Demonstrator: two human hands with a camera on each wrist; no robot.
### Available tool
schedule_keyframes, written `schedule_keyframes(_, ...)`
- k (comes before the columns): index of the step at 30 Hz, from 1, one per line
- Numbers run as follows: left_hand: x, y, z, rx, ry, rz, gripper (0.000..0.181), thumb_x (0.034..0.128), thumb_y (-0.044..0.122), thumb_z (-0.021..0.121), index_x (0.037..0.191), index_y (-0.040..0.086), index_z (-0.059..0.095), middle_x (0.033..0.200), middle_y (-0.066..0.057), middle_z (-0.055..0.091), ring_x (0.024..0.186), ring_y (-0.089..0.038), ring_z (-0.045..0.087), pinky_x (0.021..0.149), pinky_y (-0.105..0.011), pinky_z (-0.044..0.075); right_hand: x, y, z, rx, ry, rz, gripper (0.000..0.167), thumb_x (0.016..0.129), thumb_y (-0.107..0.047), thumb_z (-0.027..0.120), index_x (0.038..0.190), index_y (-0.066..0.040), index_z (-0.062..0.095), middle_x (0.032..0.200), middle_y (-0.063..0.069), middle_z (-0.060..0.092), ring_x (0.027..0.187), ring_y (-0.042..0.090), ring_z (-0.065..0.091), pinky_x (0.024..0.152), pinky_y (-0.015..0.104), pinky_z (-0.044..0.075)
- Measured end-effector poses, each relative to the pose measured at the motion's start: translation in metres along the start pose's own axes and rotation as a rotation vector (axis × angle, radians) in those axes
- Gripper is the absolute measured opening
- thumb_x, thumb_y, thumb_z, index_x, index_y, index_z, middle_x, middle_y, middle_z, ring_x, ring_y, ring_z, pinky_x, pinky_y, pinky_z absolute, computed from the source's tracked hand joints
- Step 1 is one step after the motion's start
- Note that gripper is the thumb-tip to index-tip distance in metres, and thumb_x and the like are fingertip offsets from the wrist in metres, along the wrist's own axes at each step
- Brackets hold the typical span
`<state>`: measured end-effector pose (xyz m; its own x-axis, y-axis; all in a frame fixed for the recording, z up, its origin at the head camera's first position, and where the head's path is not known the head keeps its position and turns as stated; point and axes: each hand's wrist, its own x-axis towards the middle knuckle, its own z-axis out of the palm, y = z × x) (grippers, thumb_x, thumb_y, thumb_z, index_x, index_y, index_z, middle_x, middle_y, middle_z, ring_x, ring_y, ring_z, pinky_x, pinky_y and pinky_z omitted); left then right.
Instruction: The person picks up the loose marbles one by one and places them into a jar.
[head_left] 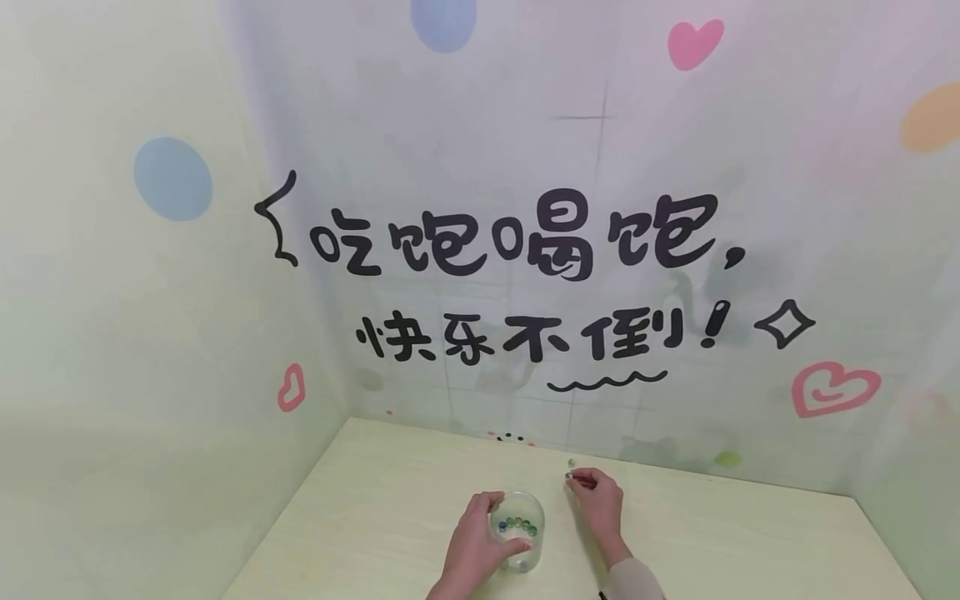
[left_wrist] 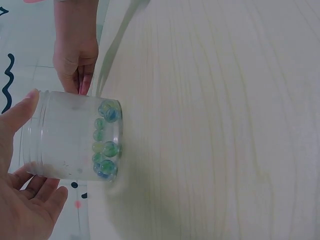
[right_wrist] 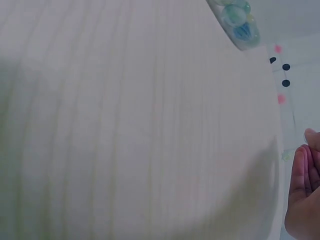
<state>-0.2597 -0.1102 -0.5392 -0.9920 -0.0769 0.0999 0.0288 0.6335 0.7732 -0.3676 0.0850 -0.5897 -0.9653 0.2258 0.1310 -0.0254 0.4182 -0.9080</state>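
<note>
My left hand [head_left: 474, 546] grips a clear plastic jar [left_wrist: 70, 135], thumb on one side and fingers on the other. Green and blue glass marbles [left_wrist: 110, 149] lie on the bottom of the jar, which stands upright on the table. To the right of the jar, my right hand [head_left: 602, 507] pinches a small glass marble [head_left: 569, 476] between thumb and fingertips. Just beyond those fingertips, a loose marble [head_left: 572, 462] lies near the table's back edge. At the right wrist view's edge the fingers [right_wrist: 298, 172] are partly cut off, and the pinched marble cannot be made out there.
The pale wood-grain table [head_left: 375, 500] meets a printed wall sheet [head_left: 480, 150] with black lettering, hearts and dots at the back. Another pale sheet [head_left: 150, 333] closes off the left side.
</note>
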Motion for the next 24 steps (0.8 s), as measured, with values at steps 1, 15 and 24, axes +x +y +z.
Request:
schedule_keyframes(1, 0.0, 0.0, 0.0, 0.0, -0.002, -0.003, 0.078, 0.0662, 0.037, 0.092, 0.128, 0.005, 0.056, 0.124, -0.011, 0.061, 0.116, -0.033, 0.061, 0.098, -0.052, 0.053, -0.001, -0.001, 0.0, 0.007, 0.003, -0.003, 0.011, 0.086, -0.004, 0.075, 0.096, 0.0, 0.073, 0.091, 0.014, 0.075, 0.077, 0.012, 0.065, 0.065, 0.015, 0.052)
schedule_keyframes(15, -0.001, 0.001, -0.001, 0.002, -0.003, 0.014, 0.077, 0.0675, 0.037, 0.092, 0.127, 0.005, 0.056, 0.124, -0.012, 0.061, 0.116, -0.034, 0.061, 0.096, -0.052, 0.053, -0.013, -0.019, -0.004, 0.064, 0.013, -0.036, 0.011, 0.084, -0.004, 0.077, 0.094, -0.001, 0.074, 0.09, 0.013, 0.076, 0.075, 0.008, 0.064, 0.063, 0.013, 0.052)
schedule_keyframes(24, -0.001, 0.0, 0.0, 0.0, -0.002, 0.017, 0.076, 0.0679, 0.035, 0.092, 0.127, 0.004, 0.055, 0.124, -0.012, 0.061, 0.116, -0.034, 0.061, 0.096, -0.053, 0.053, -0.019, -0.031, -0.011, 0.091, -0.008, -0.034, 0.013, 0.084, -0.004, 0.077, 0.096, -0.001, 0.074, 0.094, 0.015, 0.076, 0.078, 0.009, 0.065, 0.066, 0.013, 0.054)
